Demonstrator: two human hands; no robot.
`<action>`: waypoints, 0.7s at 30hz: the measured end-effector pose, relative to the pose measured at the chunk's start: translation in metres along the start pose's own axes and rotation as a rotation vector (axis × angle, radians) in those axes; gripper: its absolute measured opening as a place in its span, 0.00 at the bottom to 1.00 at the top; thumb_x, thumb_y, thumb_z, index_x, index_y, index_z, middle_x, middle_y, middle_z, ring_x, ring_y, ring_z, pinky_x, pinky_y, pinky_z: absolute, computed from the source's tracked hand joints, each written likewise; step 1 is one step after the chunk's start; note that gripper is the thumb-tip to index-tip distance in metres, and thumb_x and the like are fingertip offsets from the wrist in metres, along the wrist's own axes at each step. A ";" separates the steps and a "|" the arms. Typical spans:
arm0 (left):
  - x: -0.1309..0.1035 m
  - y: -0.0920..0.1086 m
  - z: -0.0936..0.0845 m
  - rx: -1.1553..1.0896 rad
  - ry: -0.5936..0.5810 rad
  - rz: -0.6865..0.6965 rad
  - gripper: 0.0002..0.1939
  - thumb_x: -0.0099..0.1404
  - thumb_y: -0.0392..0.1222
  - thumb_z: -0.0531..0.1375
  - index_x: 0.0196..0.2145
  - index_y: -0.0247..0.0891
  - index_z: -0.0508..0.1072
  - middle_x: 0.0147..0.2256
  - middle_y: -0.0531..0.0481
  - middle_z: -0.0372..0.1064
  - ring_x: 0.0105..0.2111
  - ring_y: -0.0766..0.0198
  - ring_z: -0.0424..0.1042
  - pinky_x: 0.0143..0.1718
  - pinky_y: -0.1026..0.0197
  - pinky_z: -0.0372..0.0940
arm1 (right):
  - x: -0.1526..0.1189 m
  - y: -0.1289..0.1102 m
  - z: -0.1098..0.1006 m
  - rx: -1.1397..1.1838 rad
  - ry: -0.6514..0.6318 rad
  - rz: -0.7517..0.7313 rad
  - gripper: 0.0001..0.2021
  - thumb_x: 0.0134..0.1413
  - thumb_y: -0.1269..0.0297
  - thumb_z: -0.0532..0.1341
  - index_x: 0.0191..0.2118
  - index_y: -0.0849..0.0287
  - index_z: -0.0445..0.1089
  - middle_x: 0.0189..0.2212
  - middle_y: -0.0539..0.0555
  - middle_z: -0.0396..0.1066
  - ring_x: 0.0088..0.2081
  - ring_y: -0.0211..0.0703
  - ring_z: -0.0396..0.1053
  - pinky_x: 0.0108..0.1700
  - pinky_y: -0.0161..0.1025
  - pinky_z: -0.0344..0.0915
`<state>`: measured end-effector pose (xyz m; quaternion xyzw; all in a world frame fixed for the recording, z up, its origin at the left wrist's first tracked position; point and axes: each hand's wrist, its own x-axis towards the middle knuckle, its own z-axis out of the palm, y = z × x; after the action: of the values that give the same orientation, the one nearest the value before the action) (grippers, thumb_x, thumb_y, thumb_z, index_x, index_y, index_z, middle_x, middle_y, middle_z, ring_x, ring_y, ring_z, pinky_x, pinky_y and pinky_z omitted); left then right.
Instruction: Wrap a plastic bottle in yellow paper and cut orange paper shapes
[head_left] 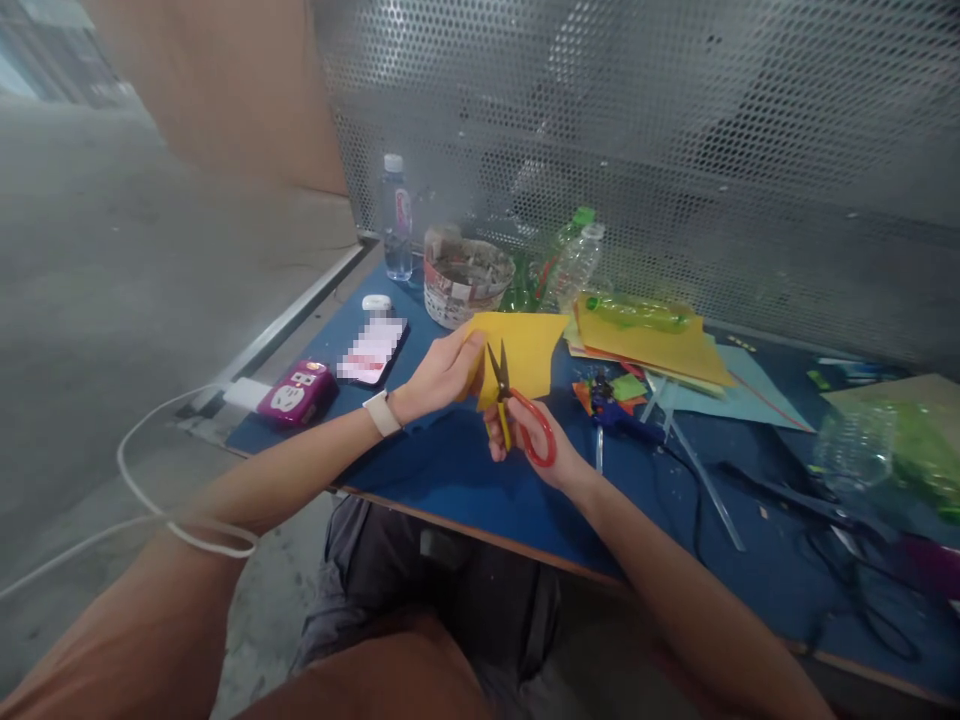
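Note:
A sheet of yellow paper (529, 345) is gripped along its left side by my left hand (444, 372), thumb on top. My right hand (541, 445) holds a pair of scissors (536, 428) with red and yellow handles. Their dark blades are spread a little and point up and away, in front of the sheet; whether they touch it I cannot tell. Both hands are above the blue table (450, 490), close to its front edge. My right palm partly hides the handles.
Behind the hands are a newspaper-covered basket (465, 290), a water bottle (397, 220) and clear plastic bottles (577, 265). A phone (373, 350) and a purple power socket (298, 393) lie left. To the right are stacked coloured papers (645, 345), a blue glue gun (626, 415) and cords.

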<state>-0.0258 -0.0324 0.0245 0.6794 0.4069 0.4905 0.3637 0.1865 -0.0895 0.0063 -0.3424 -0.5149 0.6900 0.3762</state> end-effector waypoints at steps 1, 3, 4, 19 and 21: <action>0.000 0.000 -0.001 0.049 0.006 0.032 0.26 0.88 0.64 0.51 0.52 0.39 0.76 0.37 0.46 0.82 0.35 0.57 0.79 0.40 0.57 0.74 | -0.001 -0.001 0.000 0.002 0.000 0.006 0.34 0.59 0.26 0.76 0.34 0.58 0.74 0.29 0.49 0.73 0.24 0.40 0.76 0.28 0.36 0.69; -0.001 0.000 -0.002 0.117 0.003 0.069 0.27 0.89 0.62 0.49 0.56 0.39 0.77 0.38 0.45 0.83 0.36 0.56 0.80 0.40 0.55 0.74 | -0.002 -0.002 0.000 0.003 -0.003 0.022 0.34 0.59 0.27 0.76 0.34 0.58 0.75 0.29 0.49 0.73 0.24 0.40 0.76 0.28 0.36 0.70; -0.001 0.000 -0.003 0.136 0.005 0.071 0.26 0.89 0.61 0.49 0.58 0.39 0.77 0.38 0.45 0.83 0.36 0.56 0.80 0.40 0.55 0.74 | -0.003 -0.003 0.000 0.002 -0.006 0.031 0.34 0.60 0.27 0.76 0.35 0.59 0.75 0.28 0.49 0.73 0.24 0.40 0.76 0.28 0.37 0.70; 0.000 0.001 -0.004 0.143 0.064 0.049 0.19 0.88 0.54 0.51 0.42 0.41 0.71 0.33 0.50 0.74 0.32 0.61 0.68 0.39 0.56 0.65 | -0.007 -0.010 0.001 -0.028 -0.065 0.069 0.34 0.61 0.26 0.74 0.36 0.58 0.75 0.28 0.50 0.73 0.25 0.41 0.76 0.29 0.37 0.70; 0.001 0.000 -0.004 0.073 0.065 0.050 0.21 0.88 0.56 0.51 0.41 0.40 0.72 0.36 0.49 0.75 0.35 0.60 0.69 0.41 0.55 0.67 | -0.007 -0.011 0.000 -0.035 -0.075 0.067 0.34 0.61 0.26 0.74 0.36 0.58 0.75 0.28 0.50 0.73 0.25 0.41 0.77 0.30 0.37 0.70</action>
<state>-0.0291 -0.0314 0.0257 0.6859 0.4191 0.5059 0.3130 0.1921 -0.0936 0.0170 -0.3399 -0.5287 0.7055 0.3274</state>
